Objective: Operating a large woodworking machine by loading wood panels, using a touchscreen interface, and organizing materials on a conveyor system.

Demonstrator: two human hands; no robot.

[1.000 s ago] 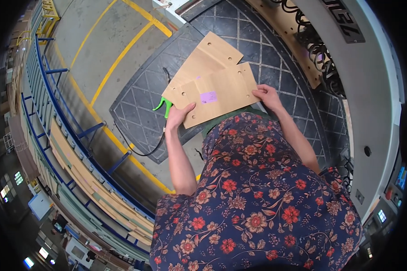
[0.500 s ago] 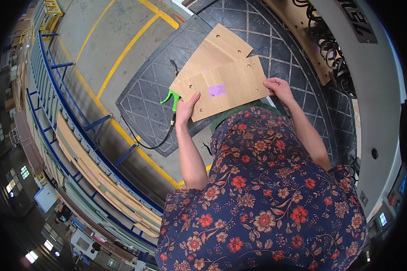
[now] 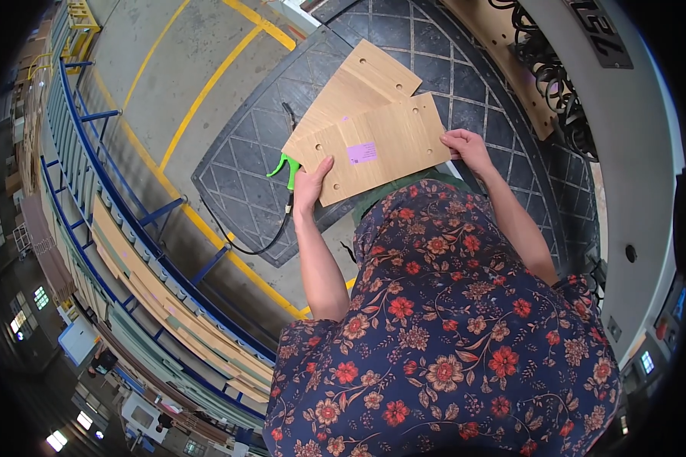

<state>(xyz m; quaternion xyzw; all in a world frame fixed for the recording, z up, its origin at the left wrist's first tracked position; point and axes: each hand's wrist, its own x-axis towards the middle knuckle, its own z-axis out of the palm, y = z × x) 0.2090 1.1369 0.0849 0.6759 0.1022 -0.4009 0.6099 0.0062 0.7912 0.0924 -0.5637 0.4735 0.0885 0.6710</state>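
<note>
A light wooden panel (image 3: 396, 141) with round drilled holes near its corners and a purple label (image 3: 362, 152) is held in front of me. My left hand (image 3: 311, 183) grips its left end, thumb on top and fingers hidden beneath. At the right end, the thumb and fingers of my right hand (image 3: 466, 148) pinch the edge. Beneath and beyond it a second wooden panel (image 3: 347, 91) lies at a slant, partly covered; what supports it is hidden. Just left of my left hand is a bright green air blow gun (image 3: 286, 169) with a black hose (image 3: 259, 247).
Below the panels spreads a dark mat (image 3: 236, 183) with a diamond pattern. A blue-framed roller rack (image 3: 160, 266) with wooden strips runs along the left. On the right stands a grey machine (image 3: 640, 152), with coiled black hoses (image 3: 541, 76) beside it. Yellow lines (image 3: 206, 91) mark the floor.
The whole view has shifted very slightly. Both hands keep the same hold on the panel, and the second panel lies as before.
</note>
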